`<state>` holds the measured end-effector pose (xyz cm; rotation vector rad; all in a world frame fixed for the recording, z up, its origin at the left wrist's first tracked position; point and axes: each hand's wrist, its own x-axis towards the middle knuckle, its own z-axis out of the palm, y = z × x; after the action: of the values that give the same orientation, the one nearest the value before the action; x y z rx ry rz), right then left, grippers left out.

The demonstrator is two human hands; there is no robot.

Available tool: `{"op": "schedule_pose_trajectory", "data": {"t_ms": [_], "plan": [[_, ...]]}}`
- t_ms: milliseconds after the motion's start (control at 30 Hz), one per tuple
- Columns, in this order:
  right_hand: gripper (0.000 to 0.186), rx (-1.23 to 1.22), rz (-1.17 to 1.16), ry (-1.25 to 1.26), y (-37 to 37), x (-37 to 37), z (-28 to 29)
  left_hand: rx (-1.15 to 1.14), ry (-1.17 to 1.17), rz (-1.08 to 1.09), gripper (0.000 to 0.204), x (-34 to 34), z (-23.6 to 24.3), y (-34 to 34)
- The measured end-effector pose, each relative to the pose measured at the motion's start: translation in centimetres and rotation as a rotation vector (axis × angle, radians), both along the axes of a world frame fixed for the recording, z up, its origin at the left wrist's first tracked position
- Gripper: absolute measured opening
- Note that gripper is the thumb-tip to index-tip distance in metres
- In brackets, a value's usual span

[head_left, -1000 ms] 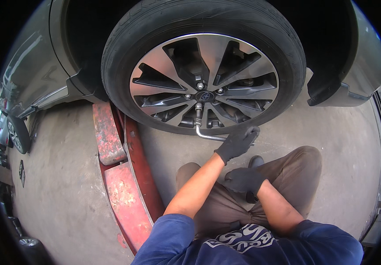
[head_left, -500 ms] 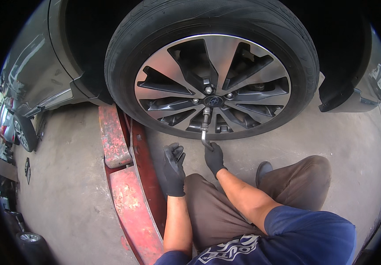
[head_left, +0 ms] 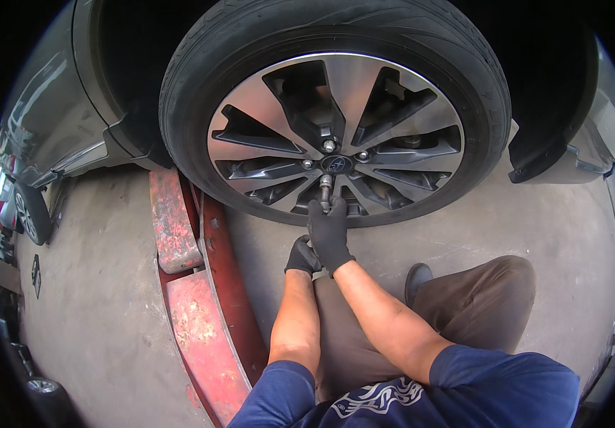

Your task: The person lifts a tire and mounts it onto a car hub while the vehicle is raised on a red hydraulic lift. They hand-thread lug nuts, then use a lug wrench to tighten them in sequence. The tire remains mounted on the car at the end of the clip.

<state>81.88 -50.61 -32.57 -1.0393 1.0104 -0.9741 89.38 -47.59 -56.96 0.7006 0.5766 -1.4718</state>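
Observation:
A black tire (head_left: 200, 107) on a silver-and-black alloy wheel (head_left: 361, 85) fills the upper middle. A chrome socket wrench (head_left: 326, 184) is fitted on the lower lug nut, below the centre cap (head_left: 336, 163); its bent handle is hidden by my hands. My right hand (head_left: 329, 234), in a black glove, is closed around the wrench just below the socket. My left hand (head_left: 302, 257), also gloved, is closed lower down and partly behind the right one; whatever it holds is hidden.
A worn red lift arm (head_left: 200, 328) runs along my left on the concrete floor (head_left: 93, 299). Dark car bodywork (head_left: 51, 93) frames the wheel. My bent leg (head_left: 486, 299) is at the right. Loose tires (head_left: 47, 403) lie at lower left.
The wrench handle has swung from pointing right toward me. My right hand has risen to the socket shaft. My left hand moved from open at the left to closed beside it.

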Motion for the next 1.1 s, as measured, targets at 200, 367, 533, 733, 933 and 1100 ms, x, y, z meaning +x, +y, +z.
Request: {"op": "schedule_pose_trajectory", "data": {"t_ms": [200, 367, 533, 733, 933, 1100], "plan": [[0.022, 0.078, 0.112, -0.067, -0.7, 0.2, 0.6, 0.088, 0.271, 0.501, 0.029, 0.1, 2.3, 1.3], [0.018, 0.372, 0.211, -0.475, -1.3, -0.5, 0.3, -0.009, -0.292, 1.013, 0.029, 8.2, 24.6, 6.7], [0.032, 0.343, 0.271, -0.687, -2.3, -0.5, -4.8, -0.343, -1.899, 0.096, 0.038, -5.9, 40.3, 1.0], [0.047, 0.025, 0.895, 0.447, 1.8, -11.9, -5.8, -0.755, -2.416, -0.908, 0.032, -17.5, 25.8, -6.4], [0.037, -0.313, 0.946, 0.764, -1.3, -20.3, 6.1, -0.484, -2.155, -0.741, 0.034, -10.0, 12.7, -3.6], [0.051, -0.46, 0.361, 0.747, -1.2, -5.9, 5.0, -0.087, -1.329, -0.353, 0.043, -9.0, 16.9, -4.3]]}}
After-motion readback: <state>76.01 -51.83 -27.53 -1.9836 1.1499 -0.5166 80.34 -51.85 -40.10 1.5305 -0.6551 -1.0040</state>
